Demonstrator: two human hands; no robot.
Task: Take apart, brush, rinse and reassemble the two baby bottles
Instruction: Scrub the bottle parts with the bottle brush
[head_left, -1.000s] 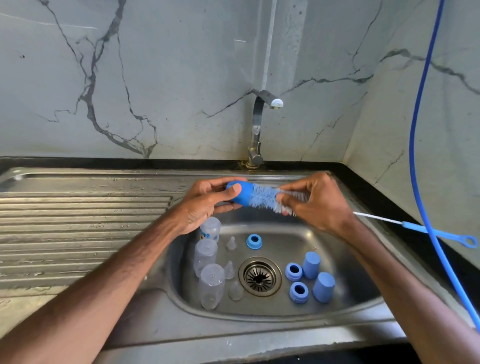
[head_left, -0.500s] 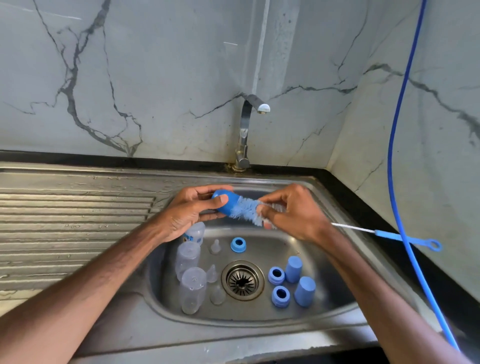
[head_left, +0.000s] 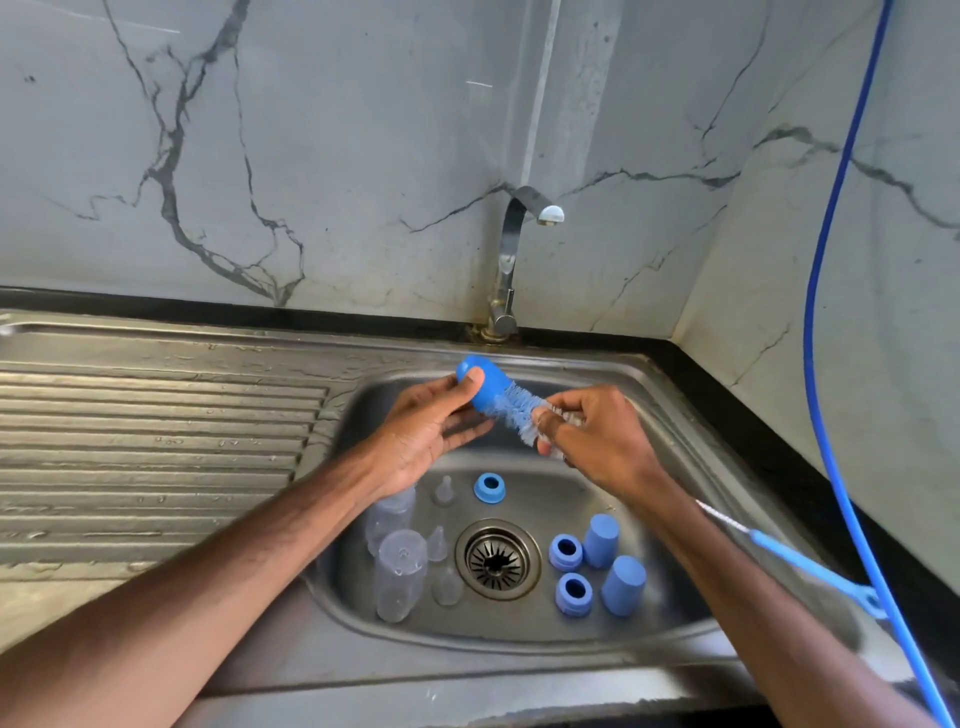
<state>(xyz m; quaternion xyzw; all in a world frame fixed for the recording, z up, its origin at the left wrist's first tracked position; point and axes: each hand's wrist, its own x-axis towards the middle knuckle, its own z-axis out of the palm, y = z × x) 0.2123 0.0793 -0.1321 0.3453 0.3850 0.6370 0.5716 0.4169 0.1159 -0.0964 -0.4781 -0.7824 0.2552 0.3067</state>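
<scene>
Over the sink basin (head_left: 691, 457), my left hand (head_left: 426, 436) holds a blue bottle cap (head_left: 485, 387), thumb on its closed end. A bottle brush (head_left: 514, 410) has its bristled head pushed into the cap. My right hand (head_left: 597, 441) pinches the brush at the bristles, and its blue handle (head_left: 810, 566) trails to the lower right. In the basin lie two clear bottles (head_left: 400, 571) (head_left: 389, 514), three clear nipples (head_left: 444, 491), three blue rings (head_left: 489, 487) and two more blue caps (head_left: 601, 540) (head_left: 623, 584).
The drain (head_left: 497, 558) sits mid-basin. A tap (head_left: 511, 260) stands behind the sink with no water running. A ribbed, wet drainboard (head_left: 156, 441) lies to the left. A blue hose (head_left: 831, 260) hangs down the right wall.
Both hands stay over the basin with the cap and brush. My left fingers have loosened under the cap, with the thumb now on its end. The view has shifted slightly.
</scene>
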